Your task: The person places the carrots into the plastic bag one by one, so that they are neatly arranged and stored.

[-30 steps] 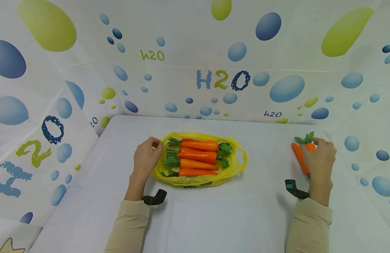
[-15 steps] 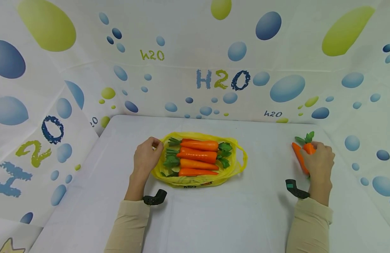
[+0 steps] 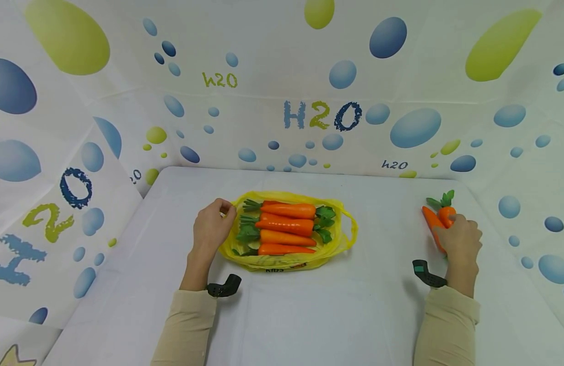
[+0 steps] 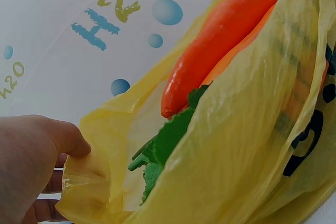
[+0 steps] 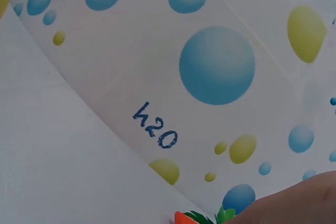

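Observation:
My left hand (image 3: 210,226) pinches the left rim of a yellow plastic bag (image 3: 233,262), thumb on top in the left wrist view. Several orange carrots (image 3: 288,226) with green tops lie crosswise in the bag, its mouth spread wide. At the far right, my right hand (image 3: 461,241) has thumb and fingers around a carrot (image 3: 446,215) whose leaves point away from me; the hand covers its lower part. A second carrot (image 3: 432,223) lies just left of it, tip away. The right wrist view catches only a sliver of carrot (image 5: 185,218) and leaf.
A white-covered table (image 3: 304,315) carries everything. Behind it hangs a white sheet (image 3: 263,127) printed with coloured drops. One handle (image 3: 353,231) of the bag loops out to the right.
My right hand has slid down along the carrot toward me, leaving more of its orange top uncovered. Both carrots at the right stay in place. My left hand has not moved.

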Demonstrator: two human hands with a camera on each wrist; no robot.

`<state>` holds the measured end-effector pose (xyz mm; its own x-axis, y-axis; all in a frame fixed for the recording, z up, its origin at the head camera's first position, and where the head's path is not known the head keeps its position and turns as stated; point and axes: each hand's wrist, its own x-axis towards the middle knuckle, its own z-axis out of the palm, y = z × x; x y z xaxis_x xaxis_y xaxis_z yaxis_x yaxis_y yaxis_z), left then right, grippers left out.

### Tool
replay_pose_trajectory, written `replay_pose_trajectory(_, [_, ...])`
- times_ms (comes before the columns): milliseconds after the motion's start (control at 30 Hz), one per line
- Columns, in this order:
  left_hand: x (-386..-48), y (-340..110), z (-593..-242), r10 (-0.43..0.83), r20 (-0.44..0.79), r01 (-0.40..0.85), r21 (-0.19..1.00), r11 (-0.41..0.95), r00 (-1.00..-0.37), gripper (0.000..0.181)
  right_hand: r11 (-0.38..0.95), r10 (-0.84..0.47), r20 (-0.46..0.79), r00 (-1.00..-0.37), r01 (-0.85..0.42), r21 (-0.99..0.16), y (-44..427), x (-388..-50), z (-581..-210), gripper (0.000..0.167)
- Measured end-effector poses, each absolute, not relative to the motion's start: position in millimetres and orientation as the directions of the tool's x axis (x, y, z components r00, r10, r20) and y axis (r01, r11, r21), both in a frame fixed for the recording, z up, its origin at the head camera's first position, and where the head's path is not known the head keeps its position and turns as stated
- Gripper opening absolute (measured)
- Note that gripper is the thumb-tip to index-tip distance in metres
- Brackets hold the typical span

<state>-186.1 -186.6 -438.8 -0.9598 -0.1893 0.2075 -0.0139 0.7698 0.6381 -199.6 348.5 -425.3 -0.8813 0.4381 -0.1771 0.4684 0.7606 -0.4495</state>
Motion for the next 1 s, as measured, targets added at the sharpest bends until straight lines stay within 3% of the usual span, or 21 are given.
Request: replay_pose_trajectory(1000, [-185, -186, -437, -0.186, 0.223, 0.003, 0.647, 0.762, -0.957, 0.027, 0.776, 0.401, -0.261, -0.878, 0.477, -0.413, 353, -199, -437, 0.062])
